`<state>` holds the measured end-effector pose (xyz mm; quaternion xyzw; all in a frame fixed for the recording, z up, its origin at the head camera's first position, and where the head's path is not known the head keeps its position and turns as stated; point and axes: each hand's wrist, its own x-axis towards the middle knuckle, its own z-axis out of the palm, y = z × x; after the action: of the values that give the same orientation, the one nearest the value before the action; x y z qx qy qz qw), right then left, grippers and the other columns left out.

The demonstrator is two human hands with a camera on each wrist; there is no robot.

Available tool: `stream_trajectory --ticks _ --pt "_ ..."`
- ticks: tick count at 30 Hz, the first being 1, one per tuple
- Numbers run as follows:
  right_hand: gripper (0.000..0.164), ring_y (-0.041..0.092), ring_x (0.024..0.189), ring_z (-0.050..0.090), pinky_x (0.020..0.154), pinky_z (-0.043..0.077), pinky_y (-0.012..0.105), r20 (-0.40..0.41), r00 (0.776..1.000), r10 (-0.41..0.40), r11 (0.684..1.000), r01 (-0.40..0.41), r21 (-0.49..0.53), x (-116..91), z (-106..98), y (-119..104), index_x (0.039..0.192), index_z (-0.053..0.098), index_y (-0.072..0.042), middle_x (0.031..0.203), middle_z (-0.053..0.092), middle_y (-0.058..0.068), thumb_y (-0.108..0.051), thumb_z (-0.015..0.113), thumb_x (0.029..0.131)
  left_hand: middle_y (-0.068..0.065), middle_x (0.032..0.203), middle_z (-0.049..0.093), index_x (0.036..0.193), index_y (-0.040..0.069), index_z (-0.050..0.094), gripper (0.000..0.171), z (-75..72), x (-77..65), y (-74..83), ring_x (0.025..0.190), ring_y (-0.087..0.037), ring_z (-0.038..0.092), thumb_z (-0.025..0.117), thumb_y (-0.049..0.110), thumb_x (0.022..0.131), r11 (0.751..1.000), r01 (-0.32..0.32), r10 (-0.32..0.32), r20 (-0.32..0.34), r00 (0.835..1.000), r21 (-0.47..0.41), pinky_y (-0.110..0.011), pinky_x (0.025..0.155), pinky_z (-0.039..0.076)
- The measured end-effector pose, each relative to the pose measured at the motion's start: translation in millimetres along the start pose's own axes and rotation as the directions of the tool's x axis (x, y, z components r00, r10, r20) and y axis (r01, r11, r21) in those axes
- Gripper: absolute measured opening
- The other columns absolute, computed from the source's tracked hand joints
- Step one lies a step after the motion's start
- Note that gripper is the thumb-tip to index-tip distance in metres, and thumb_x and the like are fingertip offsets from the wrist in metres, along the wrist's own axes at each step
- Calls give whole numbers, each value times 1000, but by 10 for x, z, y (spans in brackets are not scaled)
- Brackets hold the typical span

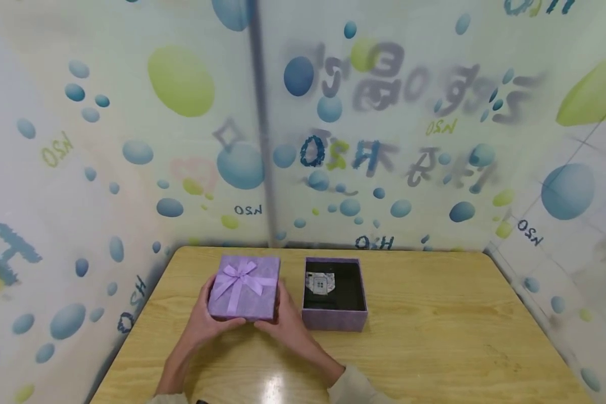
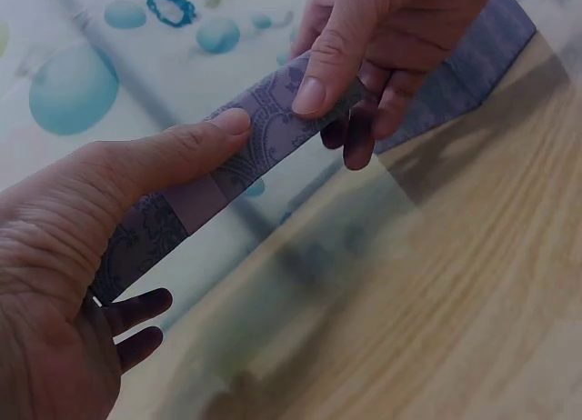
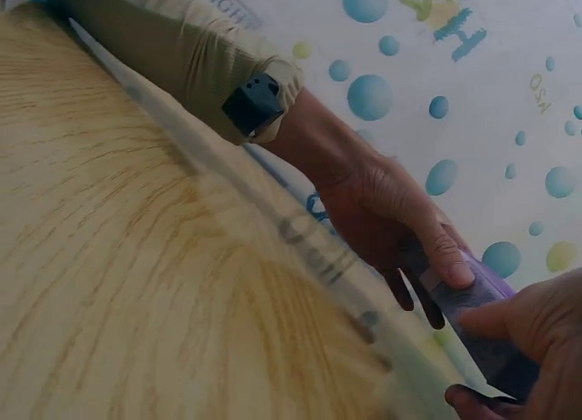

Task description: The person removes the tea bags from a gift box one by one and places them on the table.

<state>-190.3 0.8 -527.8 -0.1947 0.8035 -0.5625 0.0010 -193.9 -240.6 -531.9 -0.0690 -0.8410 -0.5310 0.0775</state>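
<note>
Both hands hold a purple box lid (image 1: 247, 286) with a lilac ribbon bow on its top, raised over the left part of the table. My left hand (image 1: 205, 316) grips its left side, thumb along the near edge. Opposite it, my right hand (image 1: 286, 321) grips the right side, its thumb also on the near edge. In the left wrist view the patterned lid side (image 2: 264, 120) shows between the two thumbs, with fingers curled beneath. Just right of the right hand stands the purple box base (image 1: 334, 320), topless, its dark inside holding a grey-and-white printed piece (image 1: 320, 284).
The wooden table (image 1: 434, 325) runs back to a wall (image 1: 409, 140) covered with blue and green dots and lettering. Further walls rise at the left and right sides. A dark wrist device (image 3: 255, 105) sits on a sleeve in the right wrist view.
</note>
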Motion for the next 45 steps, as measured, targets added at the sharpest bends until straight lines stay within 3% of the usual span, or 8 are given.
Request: stream_trajectory --ticks 9,13,20,25,34,38,45 --pt "107 32 139 45 117 38 53 -38 993 114 992 -116 -53 -41 245 280 166 27 -11 153 42 16 -31 91 82 -27 163 32 165 1 17 131 29 -112 -206 146 -42 34 102 15 65 998 54 -54 -6 999 14 -65 119 21" --pt "108 30 139 43 116 38 54 -47 992 121 989 -124 -74 -16 285 293 165 30 -11 150 44 13 -32 92 79 -26 163 33 165 3 18 132 8 -125 -213 146 -42 35 102 19 65 997 58 -58 -5 998 46 -65 119 23" --pt "108 27 132 44 112 41 48 -39 991 127 971 -132 -198 56 327 283 163 34 -7 138 50 8 -36 92 77 -32 162 33 165 3 18 133 -51 -104 -247 145 -52 36 102 31 66 986 77 -80 16 997 145 -68 117 26" --pt "107 26 132 43 111 43 47 -30 991 130 973 -134 -189 68 340 281 162 34 -5 137 48 7 -35 92 77 -35 161 33 164 -2 18 133 -76 -88 -254 145 -55 36 101 34 66 977 81 -90 32 995 199 -68 117 27" --pt "106 30 136 42 114 40 49 -35 992 121 974 -126 -189 59 367 279 161 32 0 143 44 13 -30 90 79 -33 150 50 158 -9 31 125 -26 -58 -313 136 -48 49 103 28 62 981 -65 63 12 998 183 -59 113 32" --pt "104 30 136 42 114 40 50 -33 992 124 972 -128 -196 59 371 289 162 30 0 144 44 15 -28 87 80 -32 148 52 158 -8 32 126 -11 -63 -324 134 -47 51 103 30 61 975 -83 86 -5 996 205 -59 112 34" --pt "95 32 138 44 116 39 51 22 996 86 967 -78 -242 -37 315 311 163 27 2 150 43 20 -22 78 86 -37 159 32 162 -10 17 135 -18 -100 -304 145 -55 33 102 32 65 973 8 -11 12 1000 229 -69 117 23"
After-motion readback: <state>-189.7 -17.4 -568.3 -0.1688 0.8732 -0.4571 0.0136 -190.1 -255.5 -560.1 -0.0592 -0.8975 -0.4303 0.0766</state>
